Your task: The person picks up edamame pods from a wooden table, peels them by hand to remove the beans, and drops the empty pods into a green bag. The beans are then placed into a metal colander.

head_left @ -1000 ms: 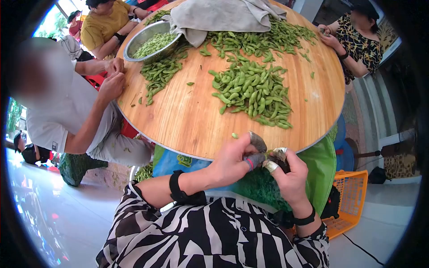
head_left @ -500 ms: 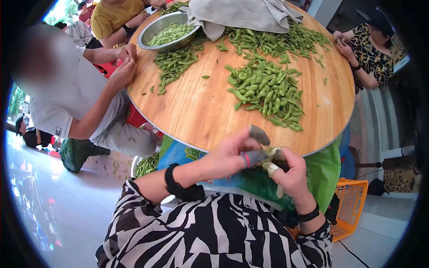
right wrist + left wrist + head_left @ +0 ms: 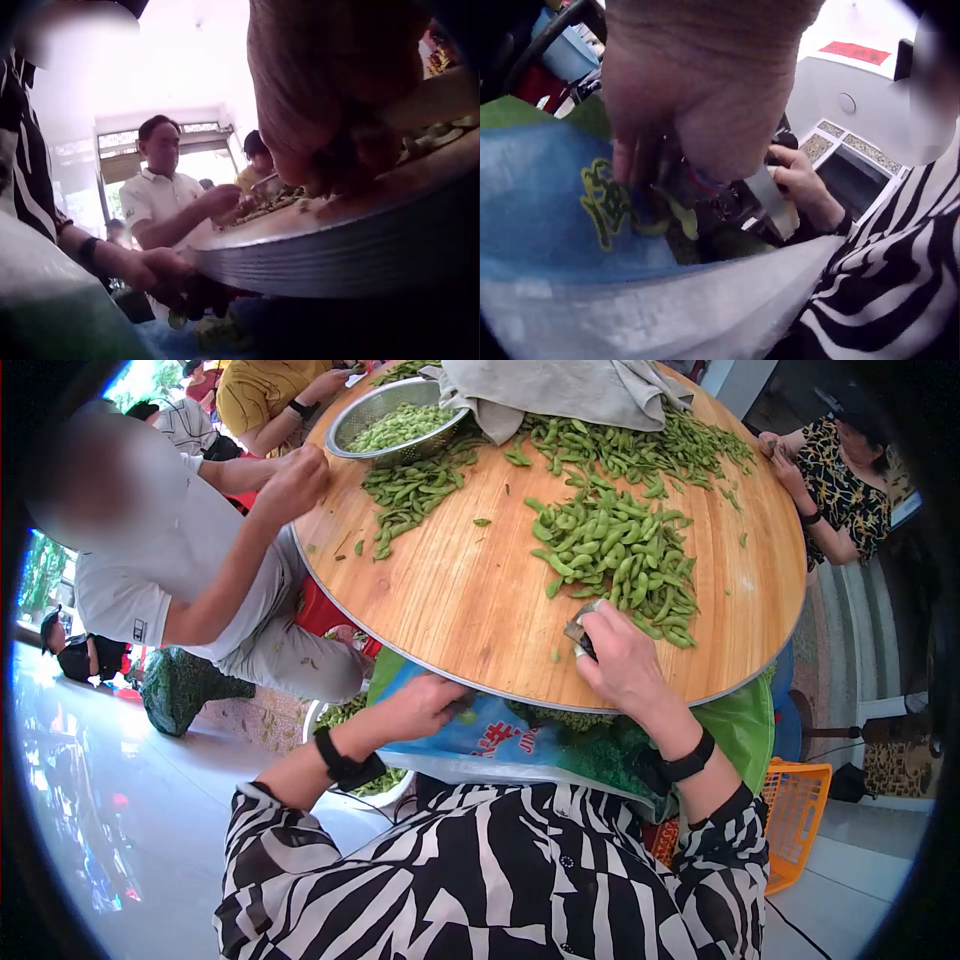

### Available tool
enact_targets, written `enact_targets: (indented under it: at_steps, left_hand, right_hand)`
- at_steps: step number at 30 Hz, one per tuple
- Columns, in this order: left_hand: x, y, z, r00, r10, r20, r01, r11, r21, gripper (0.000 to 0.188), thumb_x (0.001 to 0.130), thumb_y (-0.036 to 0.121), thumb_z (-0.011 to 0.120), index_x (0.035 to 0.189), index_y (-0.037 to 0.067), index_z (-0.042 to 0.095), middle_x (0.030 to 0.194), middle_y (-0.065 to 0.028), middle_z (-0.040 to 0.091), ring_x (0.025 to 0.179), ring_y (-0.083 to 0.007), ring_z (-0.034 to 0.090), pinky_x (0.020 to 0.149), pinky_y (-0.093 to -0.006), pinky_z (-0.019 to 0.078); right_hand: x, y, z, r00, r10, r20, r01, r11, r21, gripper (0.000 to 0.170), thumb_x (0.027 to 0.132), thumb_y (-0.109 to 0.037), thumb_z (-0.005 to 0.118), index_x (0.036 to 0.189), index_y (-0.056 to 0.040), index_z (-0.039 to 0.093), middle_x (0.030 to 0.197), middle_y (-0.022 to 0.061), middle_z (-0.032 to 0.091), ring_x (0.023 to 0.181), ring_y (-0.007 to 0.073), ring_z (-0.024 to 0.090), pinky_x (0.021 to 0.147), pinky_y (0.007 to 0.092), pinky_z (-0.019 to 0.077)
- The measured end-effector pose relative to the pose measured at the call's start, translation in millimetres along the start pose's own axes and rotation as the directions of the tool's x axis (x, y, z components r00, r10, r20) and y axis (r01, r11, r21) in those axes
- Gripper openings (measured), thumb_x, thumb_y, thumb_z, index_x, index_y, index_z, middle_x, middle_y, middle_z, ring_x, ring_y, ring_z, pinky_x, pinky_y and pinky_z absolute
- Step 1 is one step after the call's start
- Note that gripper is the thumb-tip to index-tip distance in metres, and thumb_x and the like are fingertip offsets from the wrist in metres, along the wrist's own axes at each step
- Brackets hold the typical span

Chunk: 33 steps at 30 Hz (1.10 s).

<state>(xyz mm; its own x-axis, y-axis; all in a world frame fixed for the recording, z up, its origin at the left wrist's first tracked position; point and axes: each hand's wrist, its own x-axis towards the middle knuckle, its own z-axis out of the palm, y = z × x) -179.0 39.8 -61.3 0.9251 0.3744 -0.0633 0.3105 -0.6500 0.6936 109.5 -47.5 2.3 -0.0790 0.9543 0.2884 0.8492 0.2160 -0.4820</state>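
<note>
My left hand (image 3: 420, 705) hangs below the table's near edge, over a blue and green printed bag (image 3: 430, 722). In the left wrist view its fingers point down, and pale green pods (image 3: 681, 214) show just under them. My right hand (image 3: 622, 655) is over the wooden tabletop (image 3: 450, 600), at the near left edge of a pile of green soybean pods (image 3: 620, 555). Its thumb and covered fingertips (image 3: 577, 628) stand apart, reaching toward the wood. In the right wrist view the undersides of those fingers are dark and blurred.
A metal colander (image 3: 400, 448) of shelled beans stands at the far left of the table. A grey cloth (image 3: 560, 390) lies over more pods at the back. People sit left and right of the table. An orange crate (image 3: 797, 815) and a white tub (image 3: 385, 792) are below.
My hands have parted from working together on a pod in front of my body. The left went down and left to the bag; the right moved forward onto the table beside the pile.
</note>
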Motion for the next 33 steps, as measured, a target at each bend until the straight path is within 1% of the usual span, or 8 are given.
enact_targets:
  at_steps: [7, 15, 19, 22, 24, 27, 31, 33]
  left_hand:
    - [38, -9, 41, 0.99, 0.053, 0.134, -0.069, 0.991, 0.118, 0.039, 0.078, 0.008, 0.06, 0.116, 0.001, 0.056, 0.108, -0.0249, 0.059, 0.097, -0.0422, 0.058, 0.085, -0.0461, 0.0484]
    - [-15, -12, 34, 0.991, 0.133, 0.026, -0.133, 0.991, -0.021, 0.016, 0.076, -0.001, 0.058, 0.09, -0.002, 0.051, 0.09, -0.0224, 0.054, 0.088, -0.0417, 0.056, 0.076, -0.0475, 0.0461]
    - [-80, -19, -14, 0.971, -0.215, 0.103, 0.201, 0.971, 0.129, 0.016, 0.071, -0.001, 0.06, 0.086, -0.002, 0.053, 0.095, -0.0213, 0.054, 0.091, -0.0414, 0.055, 0.076, -0.0453, 0.047]
    - [-126, -33, -33, 0.914, -0.403, -0.035, 0.389, 0.851, 0.354, 0.011, 0.069, -0.002, 0.057, 0.08, -0.002, 0.058, 0.082, -0.0198, 0.058, 0.087, -0.0404, 0.056, 0.074, -0.0465, 0.0469]
    - [-141, -13, -50, 0.817, -0.576, 0.025, 0.363, 0.546, 0.755, 0.006, 0.071, 0.0, 0.059, 0.077, -0.002, 0.059, 0.079, -0.0201, 0.059, 0.083, -0.0394, 0.057, 0.072, -0.0465, 0.0473]
    - [-84, 29, -80, 0.814, -0.58, 0.032, 0.502, 0.731, 0.462, 0.02, 0.069, 0.001, 0.063, 0.089, 0.001, 0.061, 0.097, -0.0212, 0.058, 0.09, -0.0389, 0.058, 0.071, -0.0434, 0.0481]
    - [-8, 82, -85, 0.95, 0.047, -0.308, 0.038, 0.964, 0.264, 0.022, 0.071, -0.002, 0.063, 0.092, 0.002, 0.054, 0.096, -0.0183, 0.055, 0.091, -0.0379, 0.056, 0.076, -0.0421, 0.0473]
    - [18, 72, -69, 0.945, 0.065, -0.32, 0.026, 0.962, 0.273, 0.023, 0.07, -0.003, 0.062, 0.09, 0.001, 0.053, 0.096, -0.0184, 0.054, 0.09, -0.0383, 0.055, 0.076, -0.0425, 0.0471]
  right_hand:
    - [-3, -11, 3, 0.973, -0.166, 0.163, 0.162, 0.986, 0.041, 0.019, 0.072, -0.002, 0.058, 0.089, -0.002, 0.05, 0.089, 0.0164, 0.05, 0.084, 0.0365, 0.057, 0.069, 0.0458, 0.0485]
    - [-22, -12, -16, 0.95, -0.081, 0.3, 0.074, 0.997, 0.036, 0.019, 0.072, -0.007, 0.061, 0.085, -0.0016, 0.049, 0.081, 0.0168, 0.052, 0.072, 0.0389, 0.058, 0.063, 0.0466, 0.0486]
    - [-42, -23, -41, 0.904, -0.044, 0.425, 0.028, 0.999, 0.043, 0.021, 0.074, -0.014, 0.066, 0.084, -0.0023, 0.05, 0.078, 0.0162, 0.053, 0.072, 0.0387, 0.058, 0.062, 0.0465, 0.0479]
    - [-63, -20, -44, 0.896, -0.025, 0.444, -0.006, 0.998, 0.07, 0.022, 0.076, -0.014, 0.067, 0.085, -0.0027, 0.05, 0.079, 0.0165, 0.055, 0.073, 0.0379, 0.058, 0.063, 0.0453, 0.0476]
    - [-73, -21, -43, 0.899, 0.006, 0.439, -0.048, 0.995, 0.083, 0.02, 0.077, -0.011, 0.066, 0.087, -0.0019, 0.052, 0.083, 0.0175, 0.058, 0.076, 0.0372, 0.06, 0.064, 0.0442, 0.0479]
    - [-80, -21, -43, 0.894, -0.003, 0.447, -0.099, 0.974, 0.204, 0.022, 0.078, -0.012, 0.065, 0.092, -0.0009, 0.054, 0.085, 0.0177, 0.058, 0.077, 0.037, 0.06, 0.065, 0.0435, 0.0486]
    - [-82, -31, -46, 0.852, -0.041, 0.522, -0.106, 0.963, 0.248, 0.025, 0.078, -0.014, 0.065, 0.098, -0.0007, 0.055, 0.085, 0.0178, 0.058, 0.078, 0.0369, 0.06, 0.066, 0.0428, 0.0492]
    - [-83, -34, -51, 0.862, -0.049, 0.505, -0.093, 0.964, 0.251, 0.025, 0.079, -0.015, 0.065, 0.098, -0.0009, 0.056, 0.085, 0.0176, 0.058, 0.077, 0.0367, 0.06, 0.066, 0.0424, 0.049]
